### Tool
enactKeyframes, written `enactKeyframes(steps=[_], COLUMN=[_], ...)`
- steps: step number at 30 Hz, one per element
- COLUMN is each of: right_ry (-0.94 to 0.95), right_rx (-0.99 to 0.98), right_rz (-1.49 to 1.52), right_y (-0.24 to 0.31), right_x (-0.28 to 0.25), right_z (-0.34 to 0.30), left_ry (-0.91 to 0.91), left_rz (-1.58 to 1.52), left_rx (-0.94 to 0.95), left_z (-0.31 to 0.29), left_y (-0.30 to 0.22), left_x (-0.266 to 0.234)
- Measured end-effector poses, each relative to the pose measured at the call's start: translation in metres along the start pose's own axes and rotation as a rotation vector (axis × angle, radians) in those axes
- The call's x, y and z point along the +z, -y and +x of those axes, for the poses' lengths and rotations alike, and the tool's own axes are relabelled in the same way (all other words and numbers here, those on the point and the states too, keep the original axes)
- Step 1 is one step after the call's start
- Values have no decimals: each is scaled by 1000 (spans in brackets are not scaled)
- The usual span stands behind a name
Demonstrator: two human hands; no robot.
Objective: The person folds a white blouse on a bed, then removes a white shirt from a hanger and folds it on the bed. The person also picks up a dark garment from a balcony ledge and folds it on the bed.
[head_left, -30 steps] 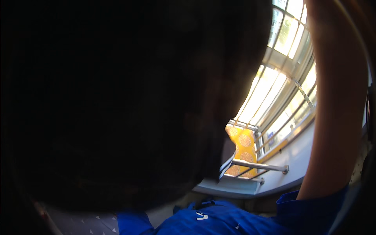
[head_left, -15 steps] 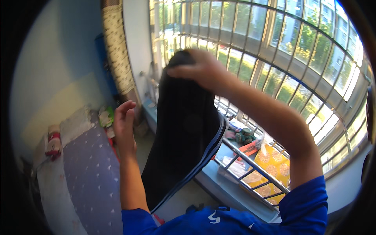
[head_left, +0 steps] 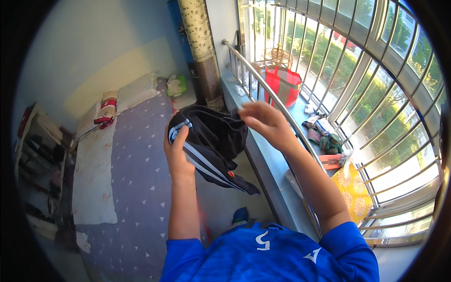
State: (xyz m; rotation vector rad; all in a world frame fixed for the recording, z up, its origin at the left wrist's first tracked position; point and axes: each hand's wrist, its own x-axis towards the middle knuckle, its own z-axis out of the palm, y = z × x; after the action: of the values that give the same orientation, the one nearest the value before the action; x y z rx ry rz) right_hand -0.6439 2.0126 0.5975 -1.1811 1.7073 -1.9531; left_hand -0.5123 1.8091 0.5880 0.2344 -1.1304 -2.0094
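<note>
A pair of black track pants [head_left: 211,134] with light-blue and white side stripes hangs bunched in front of me, between the bed and the window ledge. My left hand [head_left: 177,150] grips its left edge, the thumb lying over a folded striped part. My right hand [head_left: 267,123] pinches the gathered cloth at the upper right with its fingertips, which the fabric partly hides. A small orange mark shows near the lower end, which tapers to a loose point.
On the left is a bed with a grey patterned sheet [head_left: 136,188] and a rolled red-and-beige bundle [head_left: 107,110]. To the right, a metal rail [head_left: 268,89] runs along the blue ledge, which bears a red-and-grey bag [head_left: 283,87] and a yellow patterned item [head_left: 351,192]. Window bars stand beyond.
The pants have come down from hanging long under my raised right hand to a bunch at chest height. My left hand, open beside them before, now grips their edge. My view has shifted.
</note>
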Motion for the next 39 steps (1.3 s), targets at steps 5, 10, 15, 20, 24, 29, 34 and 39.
enactKeyframes(steps=[5, 10, 15, 20, 24, 29, 34, 39], right_ry=[-127, -68, -297, -104, -28, -13, -180, -112], right_rx=[46, 25, 215, 205, 97, 170, 144, 130], right_rz=[-452, -757, -207, 430, 53, 193, 159, 68], right_y=[-79, -78, -119, -12, 6, 16, 27, 62], right_x=[-3, 42, 50, 42, 88, 127, 116, 104], right_z=[-75, -122, -154, -143, -134, -121, -121, -119], left_ry=[58, 87, 205, 294, 362, 330, 753, 1024], left_rz=[-161, -73, 86, 826, 336, 804, 718, 1091], left_rx=[-218, -175, -239, -448, -192, -217, 66, -99], left_z=[-40, -80, -102, -118, -174, -191, -153, -90], left_y=[-12, -26, -34, -12, 35, 59, 22, 79], left_x=[-2, -1, -44, -142, -121, -153, -138, -185])
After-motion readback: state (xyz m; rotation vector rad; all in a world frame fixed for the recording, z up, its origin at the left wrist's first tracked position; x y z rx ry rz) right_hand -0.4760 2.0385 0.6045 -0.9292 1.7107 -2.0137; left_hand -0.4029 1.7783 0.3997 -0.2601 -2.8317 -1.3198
